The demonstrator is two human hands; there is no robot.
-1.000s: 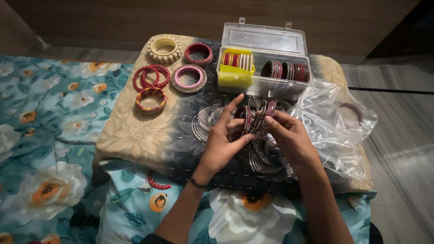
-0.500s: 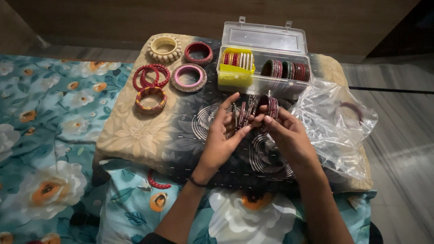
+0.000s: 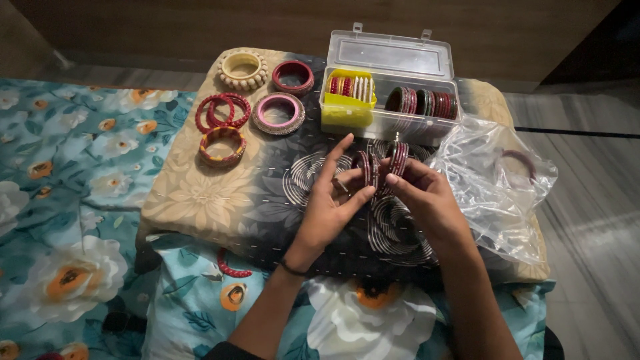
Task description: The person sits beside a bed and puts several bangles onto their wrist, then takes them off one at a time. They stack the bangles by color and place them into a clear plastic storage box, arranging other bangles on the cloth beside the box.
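Currently: thin maroon glittered bangles (image 3: 381, 167), a small stack, pinched between left hand (image 3: 331, 203) and right hand (image 3: 421, 197) above the pillow; clear plastic box (image 3: 390, 93) part-filled, six broader bangles unsorted.

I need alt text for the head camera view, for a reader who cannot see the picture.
Two hands, the left hand and the right hand, hold a stack of thin dark red bangles between them above a patterned cushion. Behind them stands an open clear plastic box with more bangles inside; five loose bangles lie to its left, a clear plastic bag to the right.
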